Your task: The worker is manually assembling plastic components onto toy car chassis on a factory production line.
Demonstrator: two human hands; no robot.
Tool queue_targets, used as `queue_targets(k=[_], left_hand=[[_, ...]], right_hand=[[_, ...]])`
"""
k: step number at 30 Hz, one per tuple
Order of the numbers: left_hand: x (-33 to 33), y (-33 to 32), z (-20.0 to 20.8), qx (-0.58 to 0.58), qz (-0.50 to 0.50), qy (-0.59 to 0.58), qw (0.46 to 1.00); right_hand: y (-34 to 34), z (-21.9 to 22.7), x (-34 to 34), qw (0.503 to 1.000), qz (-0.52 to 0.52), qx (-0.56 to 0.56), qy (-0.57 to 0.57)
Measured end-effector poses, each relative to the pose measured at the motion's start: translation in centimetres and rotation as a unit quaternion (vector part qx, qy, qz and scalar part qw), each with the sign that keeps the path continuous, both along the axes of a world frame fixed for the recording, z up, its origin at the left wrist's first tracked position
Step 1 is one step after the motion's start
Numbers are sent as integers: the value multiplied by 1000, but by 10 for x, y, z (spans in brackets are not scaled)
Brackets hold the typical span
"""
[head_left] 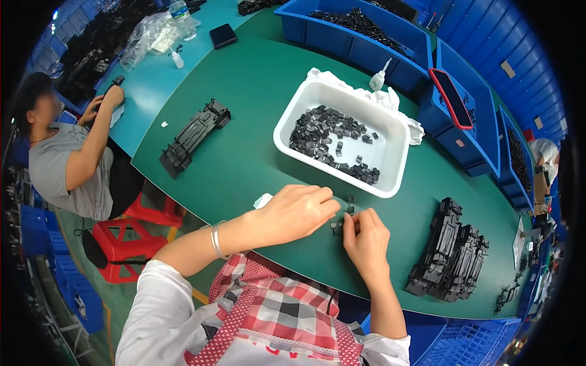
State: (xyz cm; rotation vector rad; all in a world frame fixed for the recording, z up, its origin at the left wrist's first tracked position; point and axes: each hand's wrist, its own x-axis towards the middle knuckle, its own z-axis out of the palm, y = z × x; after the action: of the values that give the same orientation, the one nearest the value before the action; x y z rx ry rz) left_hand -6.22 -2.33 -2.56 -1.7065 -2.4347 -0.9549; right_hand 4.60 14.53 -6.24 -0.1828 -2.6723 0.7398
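Observation:
Both my hands are close together over the green table, in front of a white tub (400,163) with many small black plastic pieces (329,125) in it. My left hand (299,210) is closed, its fingers curled and the fingertips turned toward the right hand; what they hold is hidden. My right hand (367,236) is pinched, thumb against fingers, and anything inside is too small to name. At its fingertips is a small black piece (351,206); I cannot tell whether it is gripped. Another small dark piece (334,227) lies between the hands.
Black plastic car chassis (448,256) stand at the right; another chassis (194,137) lies at the left. Blue bins (366,52) line the back, with a red-cased phone (452,97) on one. A small white bottle (378,78) stands behind the tub. Another person (70,152) works at the left.

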Motion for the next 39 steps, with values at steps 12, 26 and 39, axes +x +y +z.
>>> queue_targets(k=[12, 26, 39], left_hand=[[5, -8, 15, 28, -162, -391, 905], [-5, -68, 46, -38, -426, -454, 782], [-16, -10, 58, -140, -153, -262, 942]], right_hand=[[3, 55, 26, 975, 197, -3, 99], [25, 91, 54, 794, 468, -323, -216], [-5, 59, 57, 837, 104, -505, -183]])
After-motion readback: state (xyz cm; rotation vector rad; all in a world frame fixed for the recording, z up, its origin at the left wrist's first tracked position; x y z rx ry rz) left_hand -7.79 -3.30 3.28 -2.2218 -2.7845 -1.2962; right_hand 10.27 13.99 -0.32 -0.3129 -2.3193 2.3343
